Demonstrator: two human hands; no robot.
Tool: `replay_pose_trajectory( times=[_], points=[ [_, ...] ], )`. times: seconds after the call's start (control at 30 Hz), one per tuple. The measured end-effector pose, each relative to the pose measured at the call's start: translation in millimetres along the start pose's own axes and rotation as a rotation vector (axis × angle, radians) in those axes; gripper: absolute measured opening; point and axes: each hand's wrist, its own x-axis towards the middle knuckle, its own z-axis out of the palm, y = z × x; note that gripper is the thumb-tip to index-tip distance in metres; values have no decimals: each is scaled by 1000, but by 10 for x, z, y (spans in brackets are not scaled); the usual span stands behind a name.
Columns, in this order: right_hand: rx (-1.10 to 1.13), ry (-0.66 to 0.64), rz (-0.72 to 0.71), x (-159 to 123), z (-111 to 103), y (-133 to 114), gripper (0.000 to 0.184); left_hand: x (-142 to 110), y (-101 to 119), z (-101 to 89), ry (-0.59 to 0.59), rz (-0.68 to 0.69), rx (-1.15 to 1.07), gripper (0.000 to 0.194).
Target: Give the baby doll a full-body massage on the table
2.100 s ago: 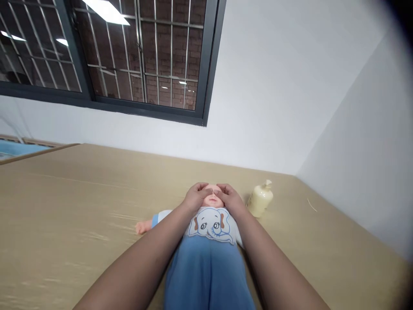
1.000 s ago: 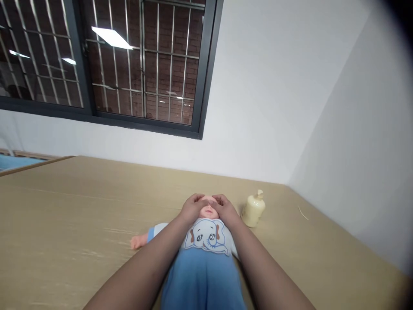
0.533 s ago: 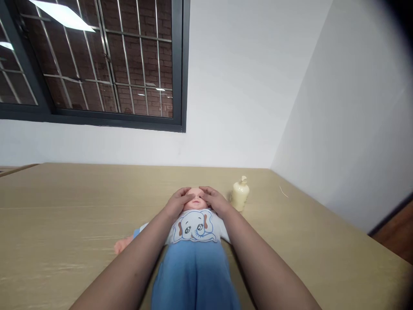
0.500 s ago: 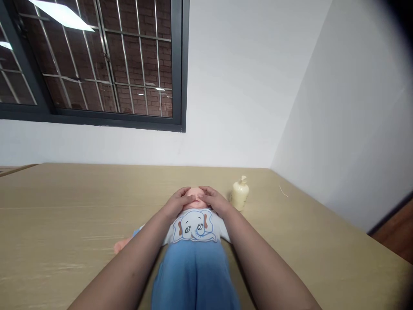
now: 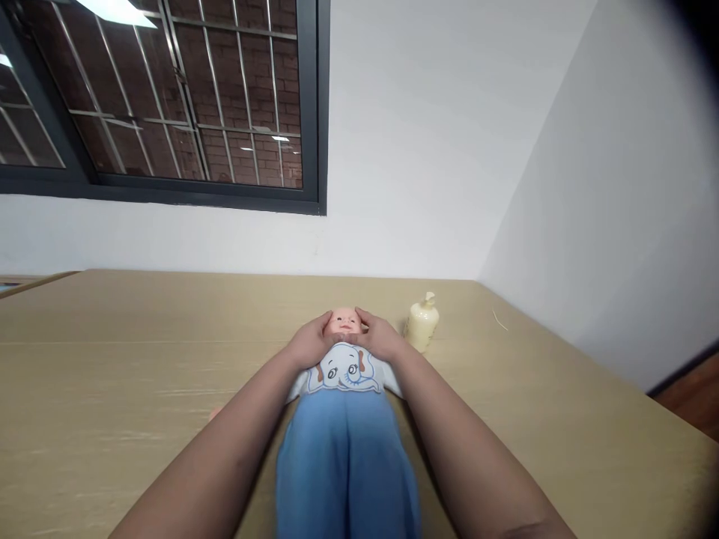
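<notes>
A baby doll (image 5: pixel 345 419) lies on its back on the tan table (image 5: pixel 112 359), head pointing away from me. It wears a white top with a blue elephant print and blue trousers. My left hand (image 5: pixel 311 346) cups the left side of the doll's head and neck. My right hand (image 5: pixel 380 340) cups the right side. The fingers of both hands curve round the head, and the doll's face shows between them.
A cream pump bottle (image 5: pixel 422 324) stands on the table just right of the doll's head. White walls meet in a corner behind the table. A dark-framed barred window (image 5: pixel 168 97) fills the upper left. The table's right edge drops to a brown floor (image 5: pixel 690 397).
My hands have slid from over the doll's face down to the sides of its head, so the face is uncovered. The view has shifted a little.
</notes>
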Motion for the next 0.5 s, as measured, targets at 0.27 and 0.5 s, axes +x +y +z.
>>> replay_pose_trajectory(
  times=[0.27,0.5],
  points=[
    [-161,-25,-12,-16,-14,-33,83,1,-102,-50,-137,29,135,78],
    [-57,-112,-31,8,-64,72,88,42,-125,-75,-156,66,268,73]
  ],
)
